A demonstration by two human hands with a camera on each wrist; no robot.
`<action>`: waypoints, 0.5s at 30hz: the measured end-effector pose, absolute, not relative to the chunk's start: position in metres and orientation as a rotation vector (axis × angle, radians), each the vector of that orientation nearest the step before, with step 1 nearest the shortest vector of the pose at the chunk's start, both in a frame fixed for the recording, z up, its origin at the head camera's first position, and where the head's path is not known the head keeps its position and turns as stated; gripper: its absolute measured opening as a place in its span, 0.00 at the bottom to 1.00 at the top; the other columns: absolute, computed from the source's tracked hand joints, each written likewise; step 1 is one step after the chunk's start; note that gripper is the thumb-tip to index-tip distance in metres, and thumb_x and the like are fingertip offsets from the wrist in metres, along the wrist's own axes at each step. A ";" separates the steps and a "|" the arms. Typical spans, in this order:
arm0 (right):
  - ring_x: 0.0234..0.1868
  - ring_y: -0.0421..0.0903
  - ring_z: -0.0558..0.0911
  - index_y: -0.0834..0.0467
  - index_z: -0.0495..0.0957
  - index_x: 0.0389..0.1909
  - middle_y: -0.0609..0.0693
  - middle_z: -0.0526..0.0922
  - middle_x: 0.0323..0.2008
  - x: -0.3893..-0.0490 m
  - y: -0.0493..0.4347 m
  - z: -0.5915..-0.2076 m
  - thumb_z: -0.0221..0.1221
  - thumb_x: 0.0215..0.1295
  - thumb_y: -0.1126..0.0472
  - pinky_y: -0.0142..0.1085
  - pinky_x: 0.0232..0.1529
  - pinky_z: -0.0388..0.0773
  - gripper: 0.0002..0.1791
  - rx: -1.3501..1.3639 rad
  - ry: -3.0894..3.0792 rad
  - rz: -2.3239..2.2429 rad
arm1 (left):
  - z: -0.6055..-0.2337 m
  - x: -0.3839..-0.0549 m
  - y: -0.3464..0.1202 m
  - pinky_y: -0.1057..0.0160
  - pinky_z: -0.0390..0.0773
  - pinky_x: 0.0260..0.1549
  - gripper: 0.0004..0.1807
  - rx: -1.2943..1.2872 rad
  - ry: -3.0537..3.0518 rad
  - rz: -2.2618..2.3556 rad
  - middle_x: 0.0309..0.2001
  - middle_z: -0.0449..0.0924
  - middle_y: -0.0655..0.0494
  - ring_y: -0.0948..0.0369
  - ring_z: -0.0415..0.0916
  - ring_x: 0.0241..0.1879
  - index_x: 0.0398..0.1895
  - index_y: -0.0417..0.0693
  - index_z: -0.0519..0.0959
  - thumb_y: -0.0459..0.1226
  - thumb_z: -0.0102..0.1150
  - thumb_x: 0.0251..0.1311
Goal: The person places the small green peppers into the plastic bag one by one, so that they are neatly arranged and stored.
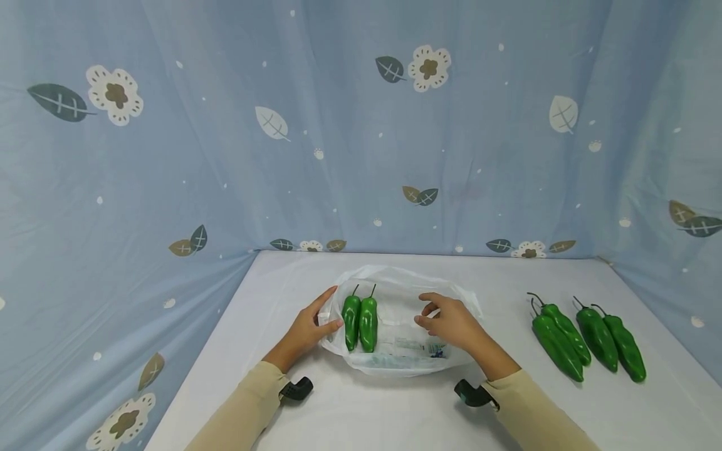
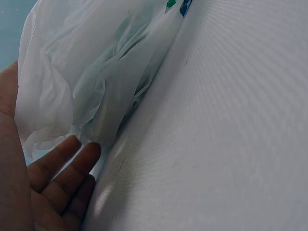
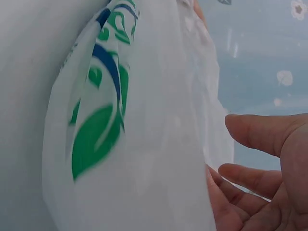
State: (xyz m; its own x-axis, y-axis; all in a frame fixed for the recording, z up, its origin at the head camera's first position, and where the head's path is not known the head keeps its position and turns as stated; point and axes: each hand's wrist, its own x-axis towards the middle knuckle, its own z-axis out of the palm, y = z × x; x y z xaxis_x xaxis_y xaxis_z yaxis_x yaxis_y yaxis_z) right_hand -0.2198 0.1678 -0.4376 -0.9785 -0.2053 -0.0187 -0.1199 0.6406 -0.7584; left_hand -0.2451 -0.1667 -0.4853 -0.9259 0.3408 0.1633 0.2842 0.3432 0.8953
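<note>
A translucent white plastic bag (image 1: 395,364) lies spread with its mouth wide, and two green peppers (image 1: 359,324) rest side by side in its left part. My left hand (image 1: 307,326) is at the bag's left rim, thumb and forefinger spread along it; in the left wrist view its other fingers (image 2: 72,175) are loosely bent beside the plastic. My right hand (image 1: 451,319) hovers over the bag's right part with fingers loosely bent and nothing between them. In the right wrist view, the bag (image 3: 159,144) shows a green leaf print and hides part of that hand.
Several more green peppers (image 1: 586,341) lie in two pairs on the white table (image 1: 372,413), right of the bag. A blue patterned curtain (image 1: 350,125) stands behind and at both sides. Black wrist devices (image 1: 472,393) sit below both hands.
</note>
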 end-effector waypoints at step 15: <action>0.34 0.47 0.85 0.63 0.68 0.67 0.56 0.80 0.45 -0.208 0.217 -0.430 0.64 0.65 0.57 0.35 0.33 0.82 0.31 -0.243 2.852 -1.312 | -0.477 -0.241 -0.167 0.48 0.62 0.63 0.44 0.612 2.491 1.657 0.74 0.54 0.50 0.50 0.56 0.70 0.77 0.60 0.55 0.43 0.67 0.60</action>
State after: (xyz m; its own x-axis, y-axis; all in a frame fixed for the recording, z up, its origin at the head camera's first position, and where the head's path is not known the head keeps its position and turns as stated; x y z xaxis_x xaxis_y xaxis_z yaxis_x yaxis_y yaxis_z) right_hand -0.2077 0.2169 -0.4297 -0.9881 -0.1368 0.0708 -0.1428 0.6410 -0.7541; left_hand -0.2413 -0.1672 -0.4766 -0.9159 0.3742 0.1452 0.2786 0.3322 0.9011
